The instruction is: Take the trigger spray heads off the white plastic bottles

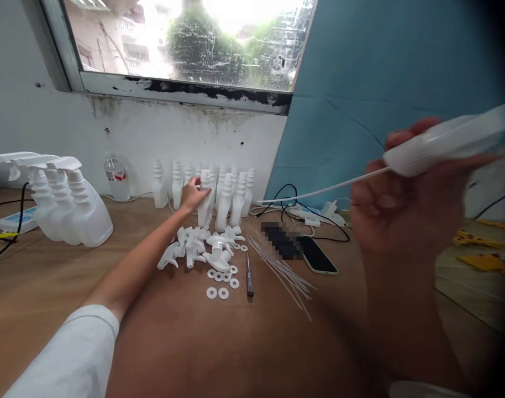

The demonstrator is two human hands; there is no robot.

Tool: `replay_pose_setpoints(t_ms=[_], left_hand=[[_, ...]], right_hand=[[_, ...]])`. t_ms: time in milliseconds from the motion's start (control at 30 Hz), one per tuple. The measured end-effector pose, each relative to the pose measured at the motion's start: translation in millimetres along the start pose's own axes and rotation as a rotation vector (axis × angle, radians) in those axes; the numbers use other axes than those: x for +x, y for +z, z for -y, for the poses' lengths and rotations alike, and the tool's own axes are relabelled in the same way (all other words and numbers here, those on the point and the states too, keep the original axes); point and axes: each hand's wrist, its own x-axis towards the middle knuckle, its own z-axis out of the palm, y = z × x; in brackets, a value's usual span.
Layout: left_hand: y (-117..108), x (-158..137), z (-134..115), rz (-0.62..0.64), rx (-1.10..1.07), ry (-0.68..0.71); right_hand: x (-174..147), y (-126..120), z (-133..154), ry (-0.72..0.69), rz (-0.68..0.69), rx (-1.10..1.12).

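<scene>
My left hand (195, 195) reaches out to the group of white bottles by the wall, its fingers around the neck of a white spray bottle (204, 207) that stands upright. Raised at the right, close to the camera, my right hand (410, 204) grips a white spray trigger head (438, 141), blurred and partly cut off by the frame edge. A thin white dip tube (322, 190) sticks out of it to the left. Below my left hand lie a pile of loose trigger heads (196, 243), several white washers (223, 293) and a screwdriver (249, 276).
Finished-looking spray bottles (90, 215) stand in a row at the left, near a clear water bottle (116, 177). Loose thin tubes (285, 273) lie beside a phone (319, 255). Black and white cables (294, 204) and a power strip (313, 215) run along the wall.
</scene>
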Motion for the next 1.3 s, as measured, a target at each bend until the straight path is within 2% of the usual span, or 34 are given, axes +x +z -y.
replay_pose_setpoints(t_ms=[100,200,267,333,433,600,767,933,1067,1167,1300], left_hand=[[-22,-13,-20,-0.071,0.009,0.103],[-50,-39,-49,-0.088,0.139,0.323],[-65,-62,-66,0.020,0.231,0.464],[-76,-83,-78,0.122,0.252,0.564],[-83,-106,-85,0.235,0.223,0.612],[-83,-117,-86,0.362,0.156,0.561],[-87,-128,-100,0.473,0.052,0.477],[-93,-147,-121,0.712,-0.194,0.356],[-93,-160,-127,0.877,-0.361,0.260],[-91,-165,-127,0.935,-0.442,0.192],[-92,-165,-130,0.981,-0.517,0.108]], right_hand=[[6,-7,10,0.047,0.033,0.169],[10,-18,10,0.142,-0.051,0.436],[13,-24,7,0.189,-0.150,0.572],[14,-26,5,0.216,-0.211,0.609],[15,-26,3,0.233,-0.210,0.542],[18,-29,7,0.227,-0.159,0.373],[21,-28,7,0.233,-0.049,0.391],[10,-9,-6,0.287,0.086,0.279],[-2,10,-18,0.352,0.140,0.248],[-7,15,-23,0.339,0.154,0.152],[-3,13,-19,0.253,0.153,0.066]])
